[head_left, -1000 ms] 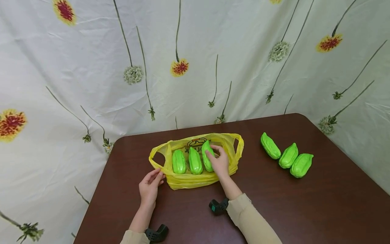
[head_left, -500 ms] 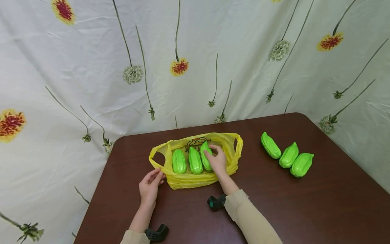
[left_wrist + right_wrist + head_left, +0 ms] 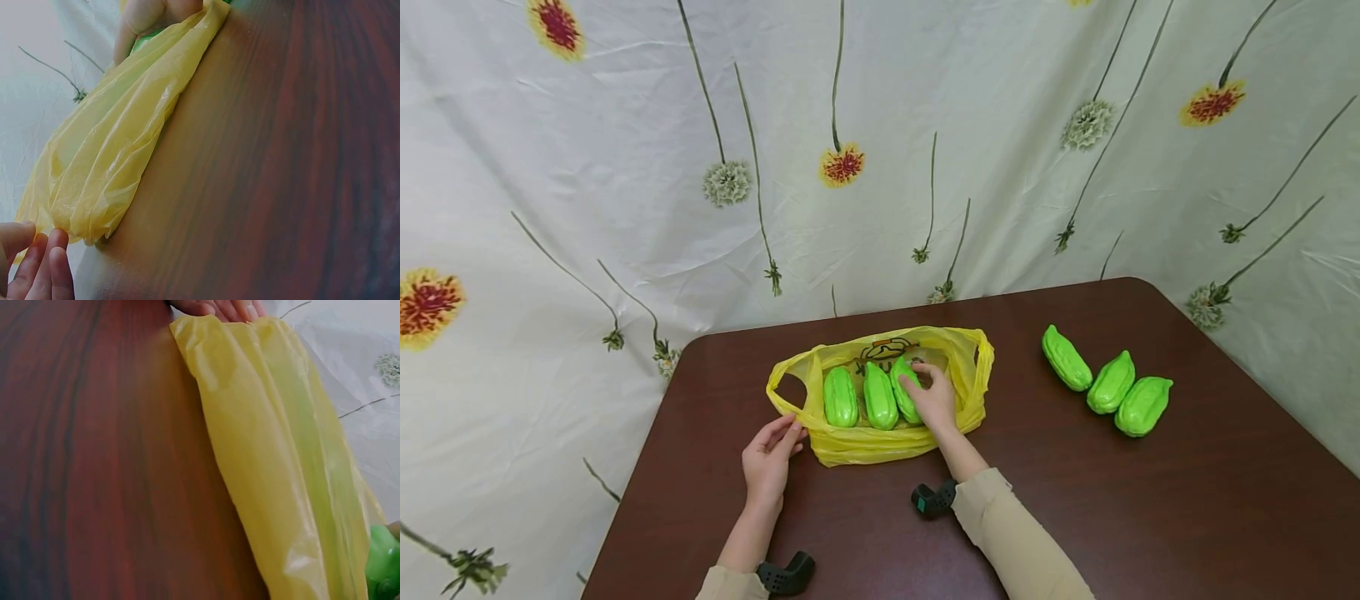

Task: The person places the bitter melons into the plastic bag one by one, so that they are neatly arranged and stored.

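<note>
A yellow plastic bag [image 3: 868, 448] lies with its mouth spread wide on the table. My left hand [image 3: 766, 467] pinches its rim by the left handle; in the left wrist view thumb and fingertips meet at the yellow plastic [image 3: 115, 162]. Inside stand three bright green, ridged star fruits in a row: a left one [image 3: 840, 397], a middle one [image 3: 880, 397] and a right one [image 3: 904, 390]. My right hand [image 3: 937, 402] reaches into the bag and grips the right one, which leans against the middle one. In the right wrist view only a bit of green fruit [image 3: 382, 562] shows past the bag.
Three more star fruits [image 3: 1111, 382] lie close together on the dark brown table [image 3: 1120, 517], right of the bag. A white floral curtain [image 3: 880, 233] hangs right behind the table's far edge. Black wrist cameras [image 3: 934, 499] sit at both wrists.
My right hand has lowered the right star fruit deeper into the bag and shifted it left against the middle one. The bag's right handle has drawn in slightly. My left hand stays put.
</note>
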Available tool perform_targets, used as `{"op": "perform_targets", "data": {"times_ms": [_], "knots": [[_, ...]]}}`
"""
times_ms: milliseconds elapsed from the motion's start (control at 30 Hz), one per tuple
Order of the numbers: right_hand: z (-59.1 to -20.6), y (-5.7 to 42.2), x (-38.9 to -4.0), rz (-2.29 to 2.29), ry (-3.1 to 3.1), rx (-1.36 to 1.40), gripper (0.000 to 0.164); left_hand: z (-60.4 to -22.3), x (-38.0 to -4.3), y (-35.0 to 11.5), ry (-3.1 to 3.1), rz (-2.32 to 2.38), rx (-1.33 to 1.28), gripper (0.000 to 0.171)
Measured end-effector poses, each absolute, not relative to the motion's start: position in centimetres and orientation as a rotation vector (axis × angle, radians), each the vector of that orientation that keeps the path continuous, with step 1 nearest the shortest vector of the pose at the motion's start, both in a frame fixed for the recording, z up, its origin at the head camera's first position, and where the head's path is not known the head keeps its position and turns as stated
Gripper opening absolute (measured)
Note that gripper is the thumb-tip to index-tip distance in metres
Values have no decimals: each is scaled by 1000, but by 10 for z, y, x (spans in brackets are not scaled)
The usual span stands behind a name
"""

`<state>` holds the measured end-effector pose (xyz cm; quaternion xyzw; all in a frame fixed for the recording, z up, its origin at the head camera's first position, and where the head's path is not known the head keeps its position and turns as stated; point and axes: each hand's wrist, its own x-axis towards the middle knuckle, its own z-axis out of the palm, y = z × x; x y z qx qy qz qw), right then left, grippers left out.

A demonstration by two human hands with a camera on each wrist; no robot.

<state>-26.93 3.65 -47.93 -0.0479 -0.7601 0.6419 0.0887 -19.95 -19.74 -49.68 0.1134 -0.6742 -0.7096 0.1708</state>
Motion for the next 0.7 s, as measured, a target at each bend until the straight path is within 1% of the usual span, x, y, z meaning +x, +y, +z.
{"op": "perform_targets", "data": {"times_ms": [333,700], "knots": [[-467,44,-260,1983,-2182,-98,41,-498,-200,-197,-1899,-2015,311,29],[-435,61,-253,2013,-2018,14,44,-497,-199,-198,-1916,-2007,310,29]]}}
